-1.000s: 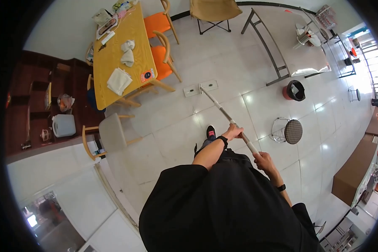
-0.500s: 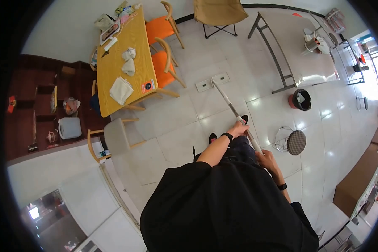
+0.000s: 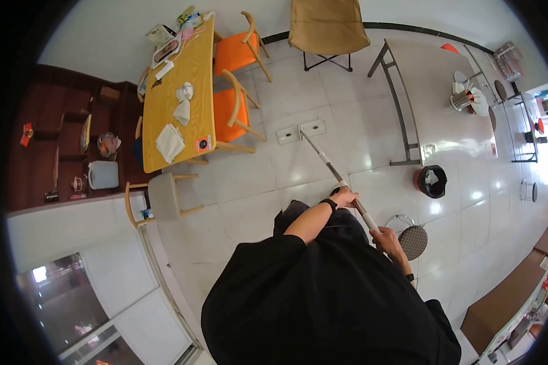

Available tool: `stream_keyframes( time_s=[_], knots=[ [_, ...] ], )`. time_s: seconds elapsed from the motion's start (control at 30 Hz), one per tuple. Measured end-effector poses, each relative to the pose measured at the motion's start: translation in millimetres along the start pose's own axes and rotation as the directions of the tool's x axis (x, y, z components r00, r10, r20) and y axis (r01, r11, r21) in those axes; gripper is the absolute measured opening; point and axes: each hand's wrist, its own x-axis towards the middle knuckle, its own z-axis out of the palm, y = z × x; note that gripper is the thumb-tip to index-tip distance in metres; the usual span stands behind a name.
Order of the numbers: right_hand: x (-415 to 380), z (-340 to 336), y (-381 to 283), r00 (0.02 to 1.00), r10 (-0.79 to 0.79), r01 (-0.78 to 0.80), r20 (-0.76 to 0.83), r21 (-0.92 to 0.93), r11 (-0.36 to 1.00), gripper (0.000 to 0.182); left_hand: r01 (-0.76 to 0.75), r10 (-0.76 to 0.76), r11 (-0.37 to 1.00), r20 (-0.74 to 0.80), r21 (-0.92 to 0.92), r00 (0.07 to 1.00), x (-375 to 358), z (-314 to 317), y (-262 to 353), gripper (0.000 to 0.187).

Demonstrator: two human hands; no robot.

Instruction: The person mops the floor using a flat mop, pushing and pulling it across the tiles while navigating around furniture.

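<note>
Stretching beneath the furniture is the pale tiled floor (image 3: 240, 225). A yellow counter (image 3: 198, 67) stands on the left. The mop (image 3: 327, 163) slants through the middle, its flat head (image 3: 315, 126) down on the floor between that counter and the bin. A round stool (image 3: 413, 243) stands just beyond the mop's upper end; the bin (image 3: 435, 187) is farther off. The left hand (image 3: 345, 196) has its fingers wrapped around the mop partway along; the right hand's (image 3: 386, 239) fingers are gripping it near the top.
</note>
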Motion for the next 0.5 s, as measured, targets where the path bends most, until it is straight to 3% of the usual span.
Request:
stream_keyframes(
  time_s=[0.13, 0.2, 0.23, 0.4, 0.47, 0.5],
  knots=[
    [27, -24, -3, 0.999, 0.039, -0.042, 0.039, 0.095, 0.995, 0.033, 0.041, -0.040, 0.999, 0.025, -0.020, 0.999, 23, 6, 25, 0.038],
    [39, -30, -10, 0.997, 0.048, -0.054, 0.060, 0.109, 0.993, 0.031, -0.010, 0.016, 0.999, -0.153, 0.038, 0.988, 17, 11, 40, 0.036],
    [45, -32, -15, 0.997, 0.055, -0.061, 0.056, 0.123, 0.991, 0.030, -0.004, 0.006, 1.000, -0.091, 0.021, 0.996, 28, 3, 41, 0.033],
    [75, -39, -46, 0.995, 0.077, -0.084, 0.069, 0.108, 0.991, 0.029, 0.007, -0.016, 0.999, -0.173, -0.053, 0.985, 58, -13, 68, 0.031],
    [90, -37, -56, 0.995, 0.075, -0.081, 0.070, 0.084, 0.993, 0.029, 0.034, -0.034, 0.999, -0.160, -0.006, 0.987, 69, -25, 80, 0.062],
    [102, -36, -58, 0.997, 0.039, -0.044, 0.068, 0.084, 0.996, 0.029, 0.017, -0.020, 1.000, -0.193, -0.015, 0.981, 75, -30, 87, 0.058]
  ],
)
